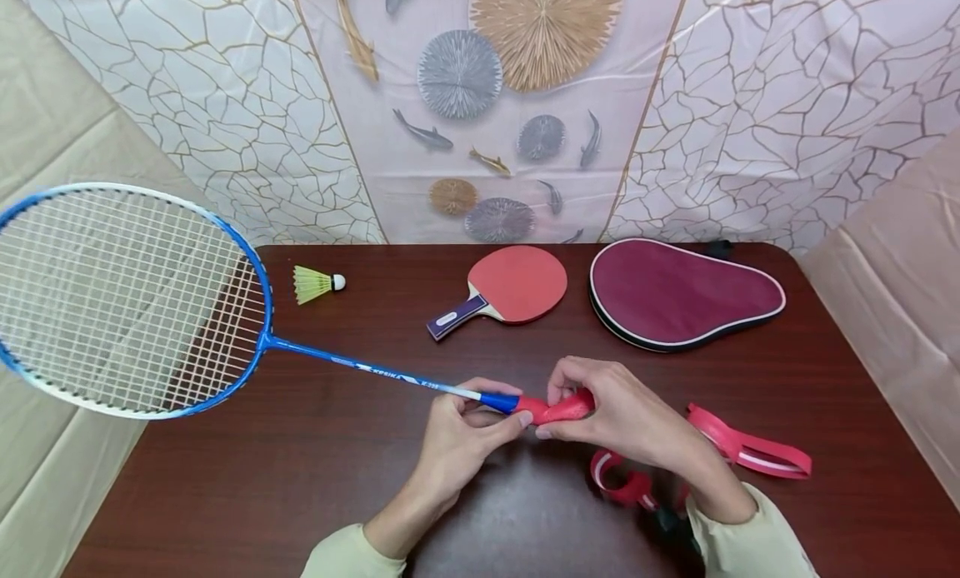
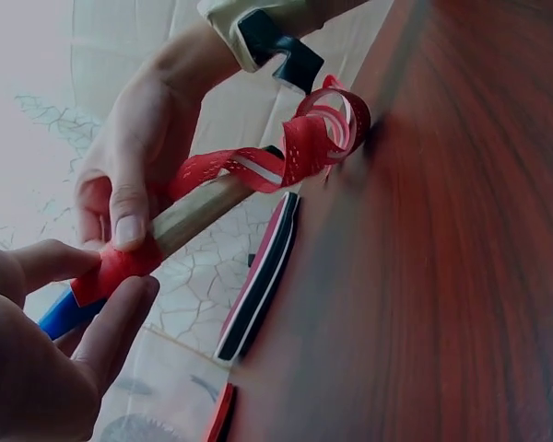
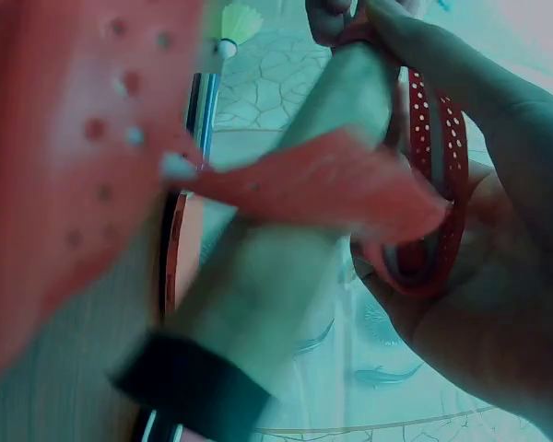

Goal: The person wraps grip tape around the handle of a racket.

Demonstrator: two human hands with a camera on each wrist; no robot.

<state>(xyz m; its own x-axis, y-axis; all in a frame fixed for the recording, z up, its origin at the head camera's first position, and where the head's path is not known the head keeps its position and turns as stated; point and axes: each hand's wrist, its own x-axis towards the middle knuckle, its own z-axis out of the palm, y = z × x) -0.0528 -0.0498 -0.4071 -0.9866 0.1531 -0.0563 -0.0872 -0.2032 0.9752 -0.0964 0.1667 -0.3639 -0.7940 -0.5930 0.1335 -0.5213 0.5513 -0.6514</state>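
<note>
A badminton racket with a blue and white frame is held above the table, head to the left. My left hand pinches the top of its handle, just below the blue cone, over a red perforated grip tape. My right hand grips the tape close beside the left fingertips. Below this wrapped part the bare wooden handle shows in the left wrist view, ending in a dark butt cap in the right wrist view. The tape's loose length hangs in curls around my right forearm.
A yellow shuttlecock lies at the back left of the dark wooden table. Behind my hands are a red table tennis paddle and, right of it, a maroon paddle case. A patterned cloth hangs behind the table.
</note>
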